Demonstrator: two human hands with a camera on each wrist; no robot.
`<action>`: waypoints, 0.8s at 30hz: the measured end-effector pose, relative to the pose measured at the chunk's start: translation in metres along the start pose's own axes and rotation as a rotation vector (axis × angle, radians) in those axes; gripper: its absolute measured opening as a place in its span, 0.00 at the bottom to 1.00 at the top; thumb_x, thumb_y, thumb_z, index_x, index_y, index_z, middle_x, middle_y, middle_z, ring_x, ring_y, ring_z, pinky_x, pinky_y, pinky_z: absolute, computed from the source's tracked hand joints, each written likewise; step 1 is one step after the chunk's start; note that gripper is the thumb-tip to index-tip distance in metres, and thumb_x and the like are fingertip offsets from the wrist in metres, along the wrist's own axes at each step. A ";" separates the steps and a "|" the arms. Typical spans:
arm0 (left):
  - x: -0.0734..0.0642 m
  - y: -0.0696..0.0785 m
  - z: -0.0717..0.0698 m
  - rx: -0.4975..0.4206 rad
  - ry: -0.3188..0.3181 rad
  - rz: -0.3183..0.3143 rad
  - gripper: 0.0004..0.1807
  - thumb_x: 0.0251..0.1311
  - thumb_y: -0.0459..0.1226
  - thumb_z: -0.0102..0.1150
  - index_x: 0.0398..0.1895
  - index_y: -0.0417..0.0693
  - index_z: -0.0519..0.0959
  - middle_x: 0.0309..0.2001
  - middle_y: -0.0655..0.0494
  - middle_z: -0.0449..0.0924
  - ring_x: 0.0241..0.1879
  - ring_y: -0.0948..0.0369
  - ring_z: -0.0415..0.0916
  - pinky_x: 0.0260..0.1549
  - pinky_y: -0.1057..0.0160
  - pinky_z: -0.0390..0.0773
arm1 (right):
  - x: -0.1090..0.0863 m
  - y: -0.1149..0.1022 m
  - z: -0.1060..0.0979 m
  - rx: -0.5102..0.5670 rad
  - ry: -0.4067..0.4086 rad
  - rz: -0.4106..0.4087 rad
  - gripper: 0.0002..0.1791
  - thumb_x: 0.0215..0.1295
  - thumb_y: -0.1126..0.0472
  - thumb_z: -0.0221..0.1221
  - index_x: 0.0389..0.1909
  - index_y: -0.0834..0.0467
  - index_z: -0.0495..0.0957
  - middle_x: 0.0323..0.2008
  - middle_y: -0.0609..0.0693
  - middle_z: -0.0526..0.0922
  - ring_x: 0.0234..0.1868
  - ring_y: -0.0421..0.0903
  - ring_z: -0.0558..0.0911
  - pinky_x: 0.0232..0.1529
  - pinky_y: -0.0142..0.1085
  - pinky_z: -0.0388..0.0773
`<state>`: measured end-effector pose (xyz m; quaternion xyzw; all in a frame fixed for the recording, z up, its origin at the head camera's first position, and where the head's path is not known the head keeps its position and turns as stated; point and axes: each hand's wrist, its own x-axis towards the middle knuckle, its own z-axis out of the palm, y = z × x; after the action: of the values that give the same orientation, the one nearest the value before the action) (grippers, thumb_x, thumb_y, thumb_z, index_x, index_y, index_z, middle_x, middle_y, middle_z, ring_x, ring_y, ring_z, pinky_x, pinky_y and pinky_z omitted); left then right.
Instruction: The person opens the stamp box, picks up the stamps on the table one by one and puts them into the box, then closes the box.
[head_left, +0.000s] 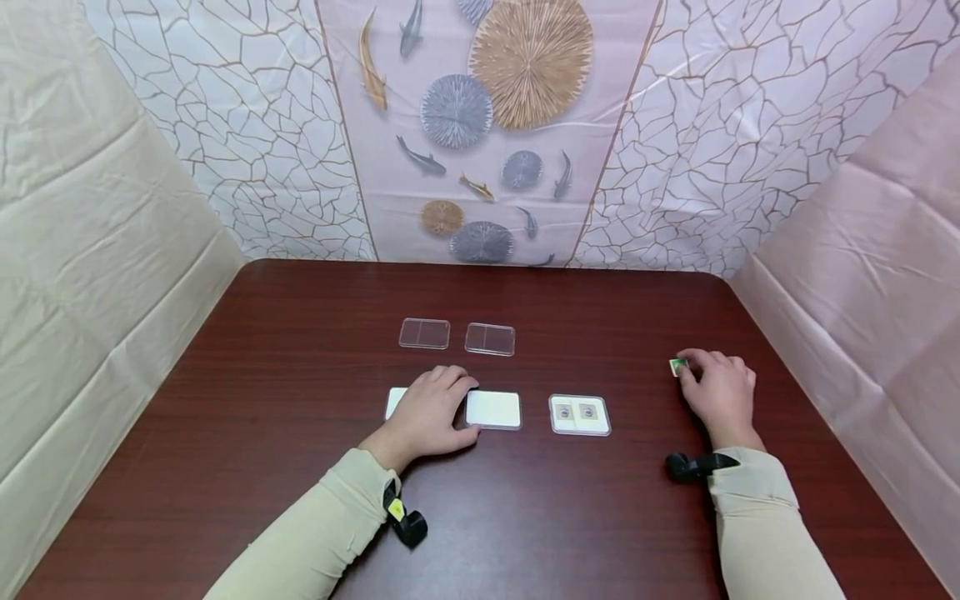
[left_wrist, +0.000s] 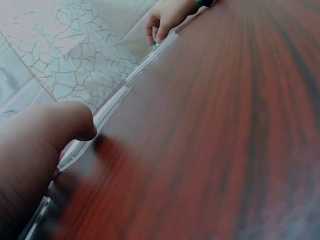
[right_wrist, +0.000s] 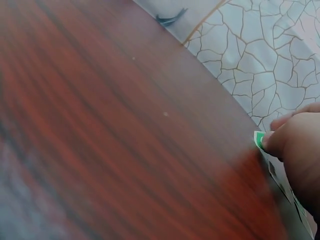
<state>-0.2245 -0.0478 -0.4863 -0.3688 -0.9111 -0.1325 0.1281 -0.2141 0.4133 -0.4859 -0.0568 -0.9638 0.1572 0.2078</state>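
My left hand (head_left: 429, 413) spans the left end of a shallow clear case with a white insert (head_left: 492, 410), thumb at its near edge and index finger at its far corner. A second white-filled case (head_left: 393, 402) shows partly from beneath that hand. To the right lies a clear case holding two small stamp-like pieces (head_left: 580, 427). Far to the right, my right hand (head_left: 722, 396) pinches a small green-and-white stamp-like piece (head_left: 677, 367) between thumb and fingers. In the right wrist view, thin flat pieces (right_wrist: 280, 179) lie under that hand, too blurred to make out.
Two clear, shallow plastic lids (head_left: 424, 333) lie side by side behind the left hand. The dark red wooden table (head_left: 300, 333) runs back to a patterned cloth (head_left: 277, 125). Pale cloth walls (head_left: 870, 250) stand at both sides. Each wrist wears a black camera strap.
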 end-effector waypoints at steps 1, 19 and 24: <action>0.000 0.000 0.000 0.000 0.000 0.001 0.34 0.49 0.57 0.64 0.56 0.46 0.80 0.52 0.53 0.77 0.52 0.54 0.74 0.54 0.53 0.74 | 0.000 -0.001 0.000 0.017 0.006 0.004 0.14 0.69 0.61 0.59 0.52 0.59 0.81 0.43 0.64 0.81 0.49 0.69 0.70 0.55 0.66 0.55; -0.001 0.001 0.000 -0.007 -0.017 -0.012 0.34 0.50 0.56 0.63 0.57 0.45 0.79 0.53 0.53 0.76 0.53 0.54 0.74 0.56 0.54 0.74 | 0.006 -0.043 0.022 0.306 0.228 -0.054 0.10 0.66 0.66 0.62 0.46 0.62 0.83 0.34 0.61 0.84 0.44 0.63 0.73 0.54 0.56 0.62; -0.001 0.001 -0.002 0.008 -0.021 -0.013 0.34 0.50 0.57 0.63 0.57 0.45 0.79 0.53 0.53 0.77 0.54 0.54 0.74 0.56 0.54 0.74 | 0.006 -0.065 0.029 0.353 0.223 -0.091 0.08 0.66 0.66 0.62 0.45 0.62 0.83 0.35 0.61 0.85 0.44 0.60 0.74 0.52 0.54 0.63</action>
<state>-0.2226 -0.0481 -0.4849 -0.3639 -0.9152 -0.1259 0.1191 -0.2349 0.3452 -0.4879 0.0068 -0.8939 0.3067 0.3269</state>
